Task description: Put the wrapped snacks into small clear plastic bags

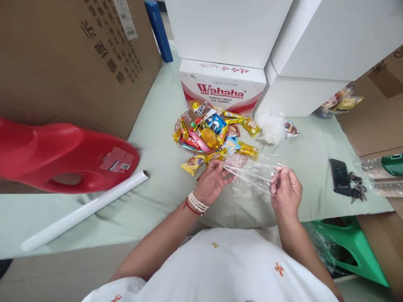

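Observation:
A clear plastic bag (252, 174) is stretched between my two hands above the near side of the cloth-covered table. My left hand (212, 180) pinches its left end between thumb and fingers, the other fingers partly spread. At the opposite end, my right hand (286, 188) is closed on the bunched plastic. Just beyond the bag sits a heap of wrapped snacks (208, 130) in a clear dish (177, 126), with several packets spilling over its side. A yellow snack packet (192, 165) lies close to my left hand.
Behind the snacks stand a Wahaha water carton (222, 86) and white boxes (226, 29). A white crumpled bag (271, 127) lies right of them. A red jug (69, 155) and white roll (88, 209) lie left; a phone (340, 176), keys (357, 186) and plastic bottles (382, 167) lie right.

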Demonstrator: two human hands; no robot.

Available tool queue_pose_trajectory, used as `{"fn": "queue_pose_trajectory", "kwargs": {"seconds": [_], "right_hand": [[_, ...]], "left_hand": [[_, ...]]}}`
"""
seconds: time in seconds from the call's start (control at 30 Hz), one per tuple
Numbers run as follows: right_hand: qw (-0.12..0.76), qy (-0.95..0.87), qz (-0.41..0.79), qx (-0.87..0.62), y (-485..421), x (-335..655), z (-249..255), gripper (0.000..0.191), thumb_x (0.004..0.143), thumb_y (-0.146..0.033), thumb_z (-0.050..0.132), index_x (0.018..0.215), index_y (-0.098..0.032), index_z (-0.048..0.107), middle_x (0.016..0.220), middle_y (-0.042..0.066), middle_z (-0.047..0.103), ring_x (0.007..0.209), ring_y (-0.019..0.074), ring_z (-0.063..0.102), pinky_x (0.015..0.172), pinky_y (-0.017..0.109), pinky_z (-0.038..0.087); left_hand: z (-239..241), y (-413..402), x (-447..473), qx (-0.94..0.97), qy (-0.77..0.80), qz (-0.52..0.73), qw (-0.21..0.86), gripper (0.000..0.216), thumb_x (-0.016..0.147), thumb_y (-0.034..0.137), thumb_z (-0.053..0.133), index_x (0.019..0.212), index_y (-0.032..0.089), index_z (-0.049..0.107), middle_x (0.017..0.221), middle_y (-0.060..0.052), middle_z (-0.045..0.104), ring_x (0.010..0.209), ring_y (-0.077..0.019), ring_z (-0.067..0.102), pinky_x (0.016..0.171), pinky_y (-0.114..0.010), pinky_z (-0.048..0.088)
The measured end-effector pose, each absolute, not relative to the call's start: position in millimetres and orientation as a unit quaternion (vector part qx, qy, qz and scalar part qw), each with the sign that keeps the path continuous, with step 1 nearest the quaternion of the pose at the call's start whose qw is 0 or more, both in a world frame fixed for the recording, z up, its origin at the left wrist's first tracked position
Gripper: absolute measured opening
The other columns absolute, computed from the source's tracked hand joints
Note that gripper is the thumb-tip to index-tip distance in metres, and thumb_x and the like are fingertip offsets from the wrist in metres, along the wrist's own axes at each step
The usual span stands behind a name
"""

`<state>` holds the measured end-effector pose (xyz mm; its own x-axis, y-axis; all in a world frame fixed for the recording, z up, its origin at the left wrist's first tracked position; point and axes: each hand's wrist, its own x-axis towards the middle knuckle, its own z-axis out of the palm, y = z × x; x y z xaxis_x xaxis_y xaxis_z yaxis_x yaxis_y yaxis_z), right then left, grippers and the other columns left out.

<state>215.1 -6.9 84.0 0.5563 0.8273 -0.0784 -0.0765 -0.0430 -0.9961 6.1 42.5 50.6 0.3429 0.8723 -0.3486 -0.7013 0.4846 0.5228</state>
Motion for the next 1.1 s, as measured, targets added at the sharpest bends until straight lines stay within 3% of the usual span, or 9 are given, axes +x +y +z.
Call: {"fn": "queue_pose_trajectory", "kwargs": {"seconds": [0.13,0.37,0.57,0.63,0.7,0.8,0.9,1.0,1.1], "right_hand": [[0.622,-0.310,0.354,-0.625,-5.2,205.3,75.9,0.041,0.097,-0.064,0.059,0.097,-0.023,0.060,0.071,-0.005,0.054,0.044,0.0056,0.039,0.039,0.019,0.030],[0.607,-0.320,0.382,-0.620,-11.3,197.9,66.8,0.039,0.098,-0.061,0.060,0.100,-0.023,0.063,0.068,-0.005,0.054,0.046,0.0074,0.042,0.041,0.021,0.032],[0.596,-0.327,0.355,-0.642,7.0,253.0,73.2,0.044,0.089,-0.065,0.070,0.094,-0.021,0.067,0.063,-0.005,0.055,0.043,0.0070,0.039,0.040,0.021,0.029],[0.577,-0.324,0.412,-0.626,8.5,266.6,74.2,0.052,0.084,-0.072,0.071,0.101,-0.022,0.068,0.071,-0.001,0.064,0.052,0.0113,0.053,0.046,0.023,0.040],[0.544,-0.312,0.503,-0.594,2.6,269.2,73.0,0.069,0.080,-0.085,0.063,0.112,-0.024,0.069,0.091,0.007,0.074,0.076,0.0215,0.070,0.059,0.032,0.055],[0.497,-0.298,0.576,-0.576,-14.7,256.4,65.4,0.079,0.075,-0.086,0.067,0.125,-0.025,0.066,0.116,0.012,0.075,0.106,0.0302,0.072,0.079,0.044,0.062],[0.477,-0.289,0.533,-0.636,-28.2,238.9,53.3,0.061,0.071,-0.065,0.085,0.113,-0.024,0.071,0.096,0.006,0.076,0.089,0.0236,0.071,0.069,0.034,0.060],[0.476,-0.276,0.512,-0.660,-30.1,228.5,44.9,0.047,0.074,-0.063,0.082,0.091,-0.021,0.071,0.072,0.000,0.065,0.065,0.0159,0.059,0.046,0.023,0.046],[0.489,-0.257,0.523,-0.649,-25.4,225.4,44.0,0.045,0.074,-0.061,0.082,0.086,-0.020,0.070,0.066,-0.001,0.060,0.058,0.0128,0.052,0.040,0.020,0.038]], "left_hand": [[38.4,24.1,28.7,0.152,0.363,0.436,0.809,0.047,0.079,0.061,0.080,0.107,0.026,0.066,0.113,-0.006,0.069,0.107,-0.0234,0.064,0.089,-0.039,0.054],[29.0,22.2,40.5,0.219,0.434,0.441,0.754,0.032,0.079,0.048,0.084,0.096,0.023,0.076,0.112,-0.006,0.074,0.110,-0.0216,0.063,0.096,-0.033,0.049],[28.0,36.0,9.2,0.252,0.354,0.358,0.826,0.038,0.074,0.044,0.090,0.097,0.017,0.077,0.100,-0.008,0.077,0.096,-0.0199,0.071,0.089,-0.033,0.053],[25.9,32.9,8.3,0.249,0.352,0.346,0.833,0.041,0.075,0.048,0.088,0.099,0.018,0.075,0.094,-0.006,0.076,0.085,-0.0179,0.072,0.083,-0.033,0.055],[23.0,28.4,12.9,0.234,0.373,0.371,0.817,0.039,0.076,0.050,0.087,0.096,0.020,0.071,0.092,-0.001,0.072,0.077,-0.0147,0.070,0.077,-0.031,0.055],[19.6,23.3,21.4,0.220,0.392,0.407,0.795,0.034,0.078,0.044,0.086,0.097,0.023,0.068,0.100,0.001,0.071,0.086,-0.0154,0.070,0.076,-0.028,0.054],[18.0,21.4,23.4,0.172,0.352,0.406,0.826,0.035,0.081,0.048,0.082,0.100,0.022,0.069,0.107,-0.005,0.073,0.101,-0.0218,0.069,0.082,-0.033,0.056],[15.9,20.5,22.1,0.101,0.274,0.364,0.884,0.043,0.086,0.059,0.069,0.103,0.020,0.069,0.108,-0.010,0.075,0.103,-0.0276,0.071,0.085,-0.041,0.057],[11.6,18.2,25.2,0.081,0.228,0.313,0.918,0.045,0.089,0.053,0.063,0.116,0.018,0.069,0.108,-0.012,0.076,0.098,-0.0276,0.073,0.082,-0.040,0.055]]}}
